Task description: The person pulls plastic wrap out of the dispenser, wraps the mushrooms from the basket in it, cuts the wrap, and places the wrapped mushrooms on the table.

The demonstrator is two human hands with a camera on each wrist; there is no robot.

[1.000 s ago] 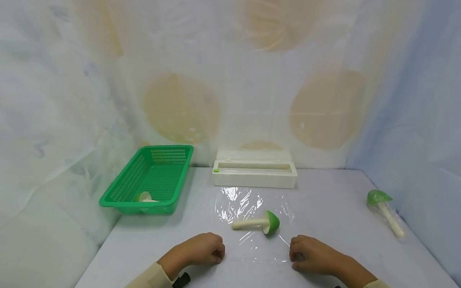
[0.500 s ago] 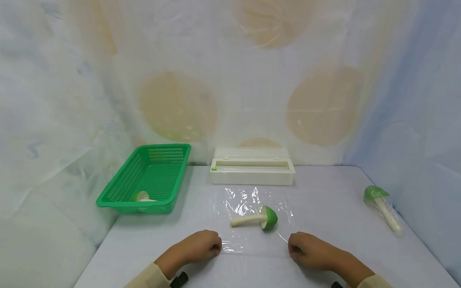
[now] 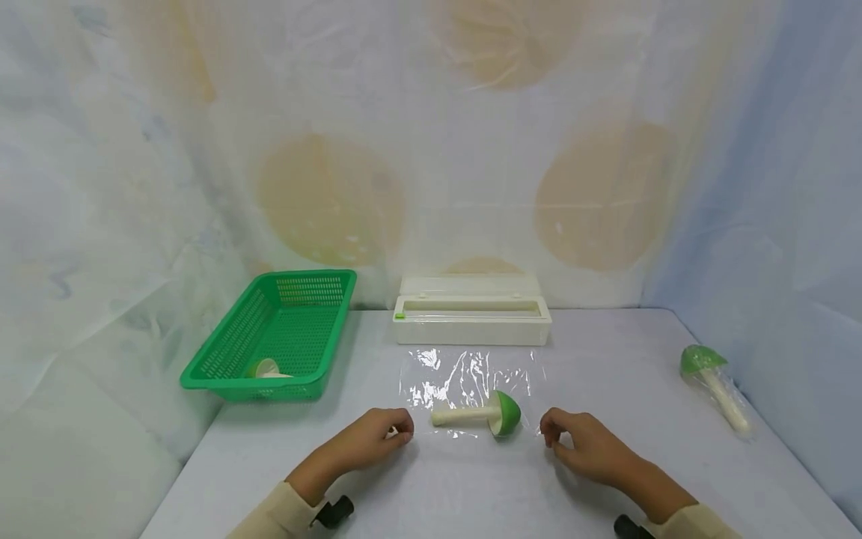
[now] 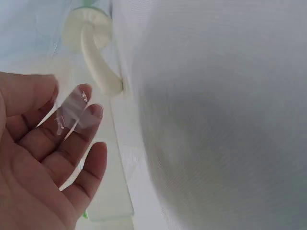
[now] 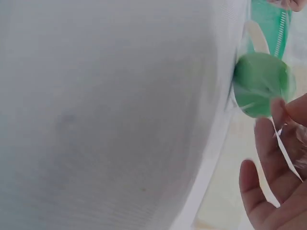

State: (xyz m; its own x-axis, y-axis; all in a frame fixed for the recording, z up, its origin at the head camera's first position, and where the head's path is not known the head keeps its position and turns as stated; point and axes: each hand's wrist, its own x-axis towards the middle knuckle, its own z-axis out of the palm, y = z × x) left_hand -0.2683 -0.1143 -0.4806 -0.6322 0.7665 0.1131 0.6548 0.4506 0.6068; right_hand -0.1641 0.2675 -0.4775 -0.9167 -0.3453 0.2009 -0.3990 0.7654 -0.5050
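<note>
A toy mushroom (image 3: 508, 414) with a green cap and cream stem lies on its side on a sheet of clear plastic wrap (image 3: 441, 378), stem to the left. My left hand (image 3: 367, 442) pinches the sheet's near left corner between thumb and fingers; in the left wrist view the crumpled plastic wrap (image 4: 72, 112) shows at the fingertips. Across from it, my right hand (image 3: 586, 445) pinches the near right corner, just right of the cap. The near edge is raised off the table between the hands. In the right wrist view, wrap overlaps the green cap (image 5: 261, 84).
A white wrap dispenser (image 3: 471, 333) stands behind the sheet with its lid up. At left, a green basket (image 3: 343, 329) holds another mushroom (image 3: 267, 367). A wrapped mushroom (image 3: 717, 389) lies near the right table edge.
Both hands have lifted and moved away from me, carrying the sheet's near edge up toward the mushroom. The mushroom has shifted only slightly.
</note>
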